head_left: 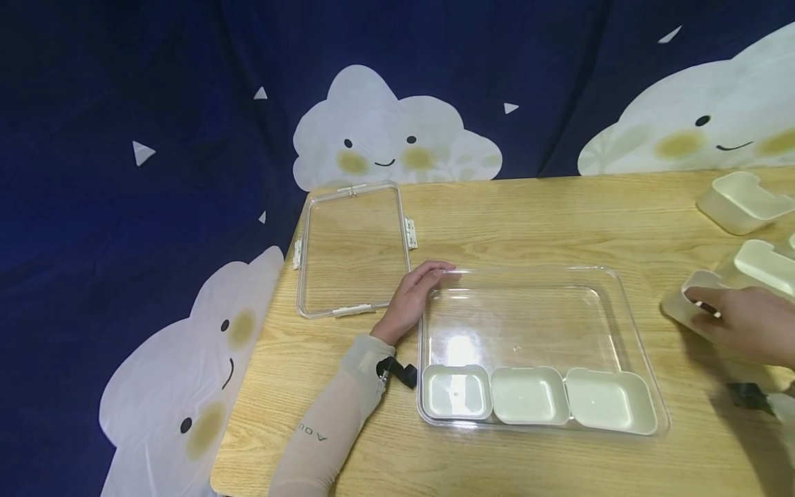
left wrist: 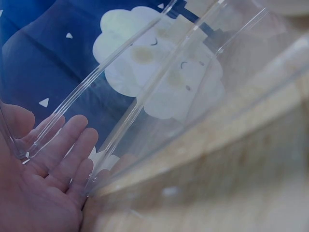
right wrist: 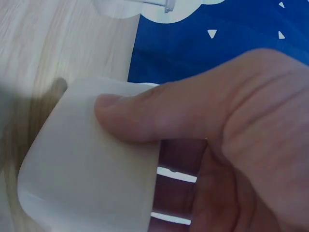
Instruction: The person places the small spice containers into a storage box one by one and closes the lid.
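My left hand (head_left: 413, 297) rests at the far left corner of a clear plastic box (head_left: 515, 324), touching its rim. In the left wrist view its fingers (left wrist: 67, 150) lie nearly straight along the clear wall. At the right, my right hand (head_left: 751, 321) pinches the wall of a small cream bin (head_left: 680, 304). The right wrist view shows the thumb (right wrist: 130, 116) pressed on the bin's smooth side, with the other fingers partly hidden behind it. Three cream bins, including a left one (head_left: 456, 393) and a right one (head_left: 611, 400), stand along the box's near side.
A clear lid (head_left: 354, 248) with white clips lies on the table (head_left: 559, 221) at the far left. More cream bins stand at the right, one (head_left: 742, 203) near the back and another (head_left: 760, 266) beside my right hand. A blue curtain (head_left: 435, 41) hangs behind the table.
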`<action>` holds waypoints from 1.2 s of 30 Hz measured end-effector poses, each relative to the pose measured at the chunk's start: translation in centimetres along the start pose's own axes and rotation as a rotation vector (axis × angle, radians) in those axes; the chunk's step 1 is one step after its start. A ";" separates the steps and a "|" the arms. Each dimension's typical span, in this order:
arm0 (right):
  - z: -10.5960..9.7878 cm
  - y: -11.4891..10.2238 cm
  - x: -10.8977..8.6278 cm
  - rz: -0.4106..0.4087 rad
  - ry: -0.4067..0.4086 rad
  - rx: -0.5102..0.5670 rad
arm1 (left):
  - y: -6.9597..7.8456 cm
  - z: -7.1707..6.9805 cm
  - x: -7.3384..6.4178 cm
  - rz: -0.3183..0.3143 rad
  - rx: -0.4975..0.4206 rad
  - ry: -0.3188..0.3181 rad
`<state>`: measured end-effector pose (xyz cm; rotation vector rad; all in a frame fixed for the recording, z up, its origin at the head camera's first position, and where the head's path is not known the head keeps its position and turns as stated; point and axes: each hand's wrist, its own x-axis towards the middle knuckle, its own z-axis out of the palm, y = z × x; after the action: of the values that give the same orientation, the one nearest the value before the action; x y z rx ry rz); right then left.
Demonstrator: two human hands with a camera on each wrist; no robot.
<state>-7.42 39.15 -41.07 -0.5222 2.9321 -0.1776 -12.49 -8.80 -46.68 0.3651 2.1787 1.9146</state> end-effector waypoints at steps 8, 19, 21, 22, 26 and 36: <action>-0.9 -2.0 -0.2 -0.021 0.083 -0.003 | 0.0 -0.1 0.1 -0.004 0.003 -0.009; -1.4 -3.5 -0.6 -0.040 0.165 -0.014 | -0.1 -0.1 0.1 -0.010 -0.003 -0.007; -1.5 -3.7 -0.7 -0.048 0.178 -0.021 | -0.1 -0.1 0.1 -0.009 -0.001 -0.010; -1.5 -3.9 -0.7 -0.055 0.188 -0.025 | -0.1 -0.1 0.1 -0.009 -0.001 -0.013; -1.8 -4.3 -0.8 -0.074 0.223 -0.034 | -0.1 -0.1 0.1 -0.004 -0.009 -0.018; -2.4 -5.7 -0.7 -0.107 0.298 -0.042 | -0.2 0.0 0.0 0.004 -0.016 -0.013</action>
<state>-5.30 34.27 -37.77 -0.7177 3.2031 -0.2251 -12.55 -8.81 -46.85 0.3784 2.1546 1.9253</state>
